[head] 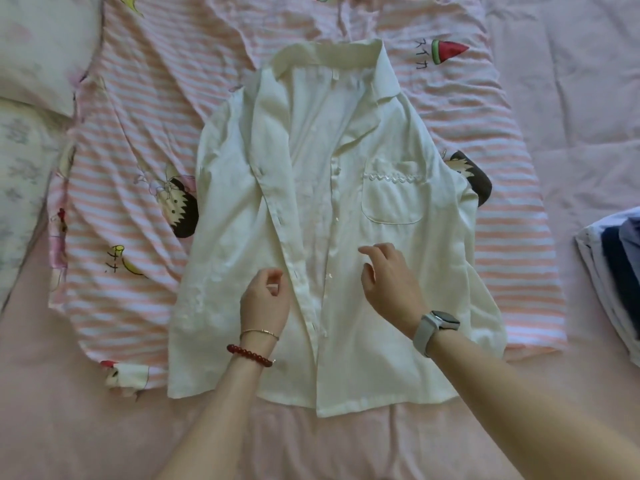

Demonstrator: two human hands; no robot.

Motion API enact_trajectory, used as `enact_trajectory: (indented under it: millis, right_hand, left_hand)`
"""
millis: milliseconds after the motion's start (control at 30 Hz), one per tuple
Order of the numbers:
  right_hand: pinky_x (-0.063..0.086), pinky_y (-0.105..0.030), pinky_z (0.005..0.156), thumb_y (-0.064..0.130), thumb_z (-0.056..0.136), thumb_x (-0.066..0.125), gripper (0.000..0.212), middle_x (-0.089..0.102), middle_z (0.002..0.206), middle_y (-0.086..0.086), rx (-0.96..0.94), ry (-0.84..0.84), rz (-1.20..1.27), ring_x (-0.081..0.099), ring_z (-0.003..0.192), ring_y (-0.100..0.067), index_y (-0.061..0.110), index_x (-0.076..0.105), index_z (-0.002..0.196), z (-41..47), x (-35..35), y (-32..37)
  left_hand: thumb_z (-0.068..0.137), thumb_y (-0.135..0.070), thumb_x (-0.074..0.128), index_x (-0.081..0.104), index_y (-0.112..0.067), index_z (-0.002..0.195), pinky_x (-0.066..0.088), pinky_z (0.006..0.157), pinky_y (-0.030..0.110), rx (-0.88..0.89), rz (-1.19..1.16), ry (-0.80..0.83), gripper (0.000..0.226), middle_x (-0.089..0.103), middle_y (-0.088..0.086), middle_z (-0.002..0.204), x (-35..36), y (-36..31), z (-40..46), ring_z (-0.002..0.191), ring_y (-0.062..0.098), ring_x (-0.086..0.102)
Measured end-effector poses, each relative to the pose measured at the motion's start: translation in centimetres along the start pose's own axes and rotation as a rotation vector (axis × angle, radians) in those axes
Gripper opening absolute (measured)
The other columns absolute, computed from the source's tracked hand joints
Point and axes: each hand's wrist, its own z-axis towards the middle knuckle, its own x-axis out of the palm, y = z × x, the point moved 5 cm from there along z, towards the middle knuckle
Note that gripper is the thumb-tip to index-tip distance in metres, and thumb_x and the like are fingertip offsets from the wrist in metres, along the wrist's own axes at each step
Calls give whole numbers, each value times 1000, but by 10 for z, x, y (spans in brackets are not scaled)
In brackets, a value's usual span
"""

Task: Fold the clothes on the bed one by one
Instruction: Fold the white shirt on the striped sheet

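Observation:
A white collared shirt lies face up on the bed, its collar at the far end and a chest pocket on the right. It is unbuttoned and its left front panel lies slightly open. My left hand hovers over the left placket with fingers loosely curled, holding nothing. My right hand, with a grey watch at the wrist, hovers over the right front panel below the pocket, fingers relaxed and spread.
Under the shirt lies a pink-and-white striped cartoon sheet on the pink bed cover. Pillows lie at the far left. A stack of folded blue and white clothes sits at the right edge.

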Motion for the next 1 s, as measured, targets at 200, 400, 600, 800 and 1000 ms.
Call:
enact_trajectory:
  millis: [200, 400, 600, 800, 1000]
  right_hand:
    - [45, -31, 80, 16, 96, 40, 34, 51, 122, -3, -36, -83, 0, 48, 112, -19, 15, 49, 129, 93, -29, 26]
    - [46, -35, 78, 15, 97, 39, 31, 55, 116, -6, -82, -140, -108, 48, 111, -22, 13, 55, 123, 172, -51, 23]
    - [43, -34, 82, 13, 97, 37, 35, 53, 124, -3, -186, -93, -277, 44, 112, -23, 18, 54, 127, 250, -68, 12]
    - [32, -31, 79, 17, 96, 40, 39, 49, 134, 3, -380, 37, -492, 41, 115, -22, 27, 49, 132, 268, -70, 11]
    - [33, -30, 61, 21, 97, 41, 30, 53, 110, -1, -393, 70, -411, 56, 90, -25, 25, 62, 117, 271, -80, 3]
  left_hand:
    - [92, -16, 50, 52, -8, 122, 38, 80, 23, 109, 33, -127, 31, 51, 9, 123, -26, -77, 109, 89, 14, 51]
    - [91, -31, 51, 38, -9, 135, 40, 89, 37, 105, 264, -115, 51, 35, 11, 140, -23, -114, 194, 121, 29, 44]
    - [89, -34, 53, 50, -9, 122, 40, 74, 36, 21, 408, -117, 41, 53, 14, 123, -16, -135, 249, 106, 33, 53]
    - [84, -30, 59, 42, -20, 95, 47, 63, 33, 258, 153, -54, 23, 62, 4, 84, 8, -188, 230, 70, 25, 58]
    - [88, -5, 50, 52, -20, 127, 38, 96, 33, 796, 404, 177, 42, 52, 2, 126, 33, -213, 239, 112, 23, 47]
